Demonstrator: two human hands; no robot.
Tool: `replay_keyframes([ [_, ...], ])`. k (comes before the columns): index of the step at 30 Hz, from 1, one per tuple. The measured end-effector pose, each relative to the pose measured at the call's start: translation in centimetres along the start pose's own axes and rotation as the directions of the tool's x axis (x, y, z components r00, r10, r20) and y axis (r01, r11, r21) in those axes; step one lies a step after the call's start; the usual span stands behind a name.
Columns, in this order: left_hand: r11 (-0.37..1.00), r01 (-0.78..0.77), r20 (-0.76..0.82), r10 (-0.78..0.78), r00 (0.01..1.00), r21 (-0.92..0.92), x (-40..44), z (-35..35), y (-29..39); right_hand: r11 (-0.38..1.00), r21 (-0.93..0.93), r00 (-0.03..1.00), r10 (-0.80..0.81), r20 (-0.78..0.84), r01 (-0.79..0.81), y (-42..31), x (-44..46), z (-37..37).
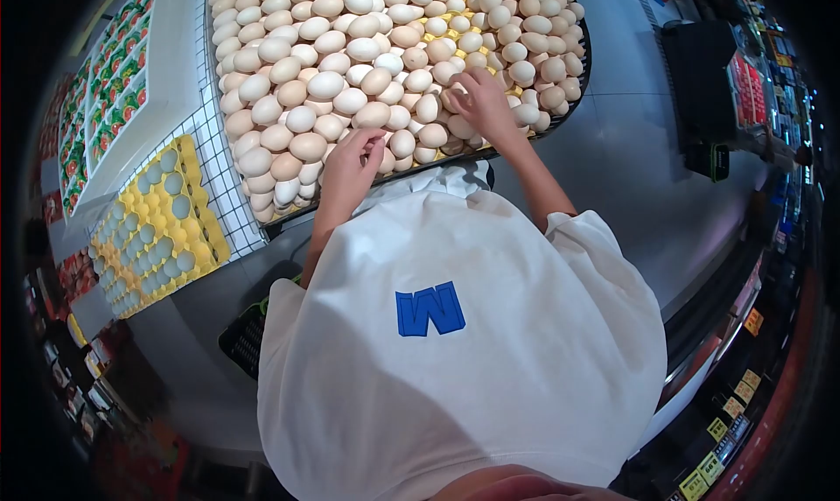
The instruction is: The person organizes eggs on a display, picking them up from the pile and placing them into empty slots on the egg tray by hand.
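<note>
A large bed of brown and cream eggs [306, 81] lies in front of me, piled several deep. Over its near edge is my left hand [352, 161], fingers curled and pressed together beside the eggs; nothing shows in them. Farther right, my right hand [483, 105] reaches over the pile, its fingers bent around an egg [453, 98], partly hidden by them. Yellow egg tray [451, 35] parts show between eggs toward the back right.
Yellow trays [210, 225] with pale bluish eggs stand to the left. Behind them is a white case [162, 90] of green-and-red packs. A dark rim [588, 46] borders the egg display. Grey floor [630, 151] lies to the right, with a dark stand [700, 72] beyond.
</note>
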State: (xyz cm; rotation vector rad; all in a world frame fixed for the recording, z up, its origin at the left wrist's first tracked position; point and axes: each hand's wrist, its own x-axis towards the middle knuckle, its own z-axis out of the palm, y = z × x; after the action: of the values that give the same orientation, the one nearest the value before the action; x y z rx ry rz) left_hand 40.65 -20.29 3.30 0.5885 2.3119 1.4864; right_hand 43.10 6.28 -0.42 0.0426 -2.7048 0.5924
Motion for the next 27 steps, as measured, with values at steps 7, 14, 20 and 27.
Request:
replay_keyframes([
  [7, 1.000, 0.021, -0.012, -0.021, 1.000, -0.023, -0.5, -0.2, -0.2, 0.983, 0.163, 0.986, -0.105, 0.127, 0.083, -2.9, 0.9, 2.1],
  [14, 1.000, 0.009, -0.004, -0.009, 1.000, 0.000, -0.3, -0.1, 0.4, 0.958, 0.153, 0.961, -0.260, 0.095, 0.244, -4.2, 5.1, 4.6],
  [20, 0.792, -0.309, 0.012, 0.357, 0.934, 0.526, 1.3, -0.7, 0.2, 0.924, 0.202, 0.916, -0.360, 0.176, 0.325, -4.5, 6.5, 5.1],
  [27, 0.730, -0.404, 0.177, 0.371, 0.912, 0.551, 3.7, -0.6, -0.1, 0.956, 0.275, 0.989, -0.123, 0.078, 0.098, -2.2, 3.5, 1.2],
])
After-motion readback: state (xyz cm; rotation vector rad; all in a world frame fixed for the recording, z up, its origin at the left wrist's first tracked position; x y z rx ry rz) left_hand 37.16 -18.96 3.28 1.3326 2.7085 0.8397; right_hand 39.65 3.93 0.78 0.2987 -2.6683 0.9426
